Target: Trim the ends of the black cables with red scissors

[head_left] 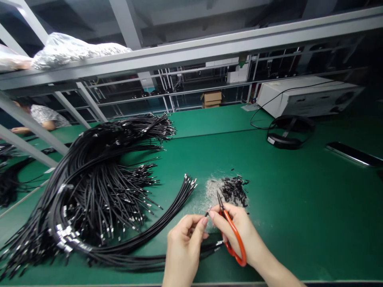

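Note:
My left hand point(185, 243) is closed, its thumb and forefinger pinching the short black end of a cable point(207, 214). Scissors with orange-red handles point(239, 245) hang in my right hand point(243, 229), their dark blades pointing up and away. My right thumb and forefinger also meet at the tip of that cable end, touching it. Just beyond the fingers lies a heap of short black offcuts point(235, 190) beside whitish fine scraps point(213, 191). Several black cables point(155, 228) with pale tips curve along the table towards my left hand; others pass beneath it.
A large bundle of black cables point(98, 159) covers the left of the green table point(299, 199). A black headset-like band point(284, 140), a phone point(353, 154) and a white box-shaped device point(308, 97) are on the right. Grey framing point(191, 52) crosses above. A person point(49, 115) sits far left.

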Action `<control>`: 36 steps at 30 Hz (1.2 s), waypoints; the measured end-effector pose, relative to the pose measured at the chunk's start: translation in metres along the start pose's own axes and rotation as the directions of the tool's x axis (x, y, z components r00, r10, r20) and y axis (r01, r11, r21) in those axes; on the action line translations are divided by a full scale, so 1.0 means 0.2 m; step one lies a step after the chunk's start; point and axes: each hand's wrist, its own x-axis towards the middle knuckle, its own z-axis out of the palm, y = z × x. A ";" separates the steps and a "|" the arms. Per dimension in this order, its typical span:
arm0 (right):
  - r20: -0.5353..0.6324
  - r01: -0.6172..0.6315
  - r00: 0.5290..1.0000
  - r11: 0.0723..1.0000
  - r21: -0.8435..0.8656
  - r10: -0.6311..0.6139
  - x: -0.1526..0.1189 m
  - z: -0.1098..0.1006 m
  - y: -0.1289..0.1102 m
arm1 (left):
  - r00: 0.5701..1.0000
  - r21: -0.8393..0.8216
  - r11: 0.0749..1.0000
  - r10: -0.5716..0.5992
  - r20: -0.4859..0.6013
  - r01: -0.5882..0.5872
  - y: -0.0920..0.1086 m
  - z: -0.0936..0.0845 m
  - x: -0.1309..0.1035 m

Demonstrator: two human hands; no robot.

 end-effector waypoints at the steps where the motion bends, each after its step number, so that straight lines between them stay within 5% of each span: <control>1: -0.001 0.004 1.000 1.000 -0.003 -0.004 0.00 0.00 0.00 | 0.999 0.040 0.998 0.045 -0.002 -0.045 0.00 0.00 0.00; 8: -0.003 0.002 1.000 0.999 -0.044 -0.002 0.00 -0.01 0.00 | 0.985 0.166 0.975 0.159 -0.065 -0.146 -0.01 0.01 0.00; 15: 0.032 0.119 0.993 0.953 -0.280 -0.114 0.01 -0.05 -0.01 | 0.987 -0.121 0.980 -0.155 0.040 0.159 0.00 -0.01 0.04; 17: 0.047 0.222 0.973 0.854 -0.470 -0.227 0.00 -0.08 0.00 | 0.977 -0.175 0.962 -0.203 0.060 0.210 0.03 -0.01 0.05; 20: 0.091 0.316 0.907 0.523 -0.791 -0.410 -0.01 -0.11 0.03 | 0.966 -0.233 0.937 -0.246 0.086 0.259 0.08 -0.02 0.06; 22: 0.154 0.325 0.868 0.304 -0.896 -0.473 -0.02 -0.10 0.05 | 0.957 -0.254 0.922 -0.274 0.100 0.291 0.10 -0.03 0.06; 24: 0.209 0.338 0.842 0.184 -0.923 -0.498 -0.02 -0.08 0.07 | 0.949 -0.266 0.911 -0.295 0.115 0.315 0.11 -0.03 0.06; 31: 0.275 0.384 0.763 0.067 -0.921 -0.585 0.00 -0.06 0.08 | 0.935 -0.275 0.895 -0.324 0.142 0.352 0.11 -0.03 0.08; 36: 0.294 0.390 0.767 0.051 -0.919 -0.570 0.02 -0.08 0.07 | 0.935 -0.248 0.903 -0.321 0.150 0.350 0.11 -0.03 0.09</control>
